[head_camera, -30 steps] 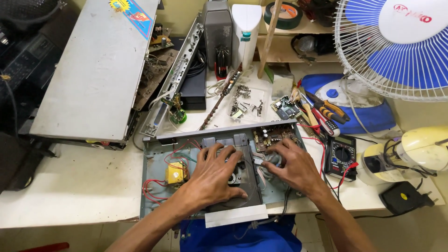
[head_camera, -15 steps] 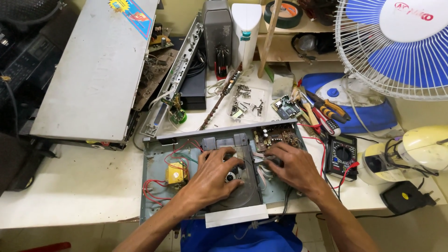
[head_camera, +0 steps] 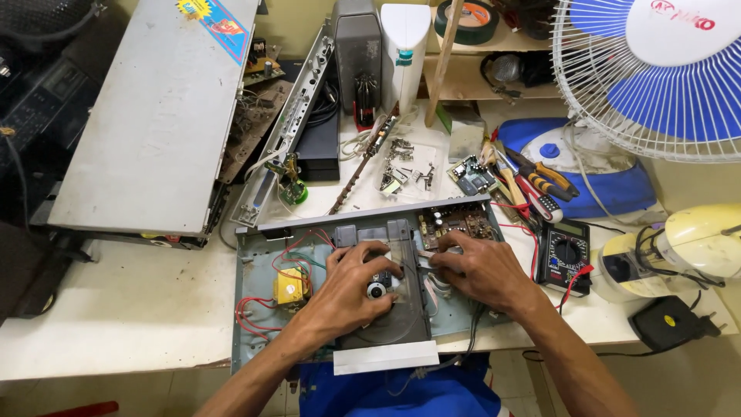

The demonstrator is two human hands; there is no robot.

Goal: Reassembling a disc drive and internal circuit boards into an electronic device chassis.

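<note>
The tabletop (head_camera: 116,324) carries an opened disc player chassis (head_camera: 255,309) at its near edge, cover off, lying flat just in front of the person. By the look of it, the step in hand is work on the disc drive (head_camera: 386,324) in the middle of the chassis. It is a dark tray mechanism with a clear bridge piece across its top and a pale front strip that overhangs the tabletop edge.

The left hand (head_camera: 351,289) rests on the drive, fingers curled loosely around the round silver spindle hub (head_camera: 377,289), touching rather than gripping. The right hand (head_camera: 475,270) lies flat just beside it, fingertips pressing at the drive's right edge near the brown circuit board (head_camera: 455,222); whether it pinches anything cannot be told.

The next move likely calls for a light, steady touch, since red wires (head_camera: 266,316) and a yellow transformer (head_camera: 289,287) sit close by on the left.
</note>
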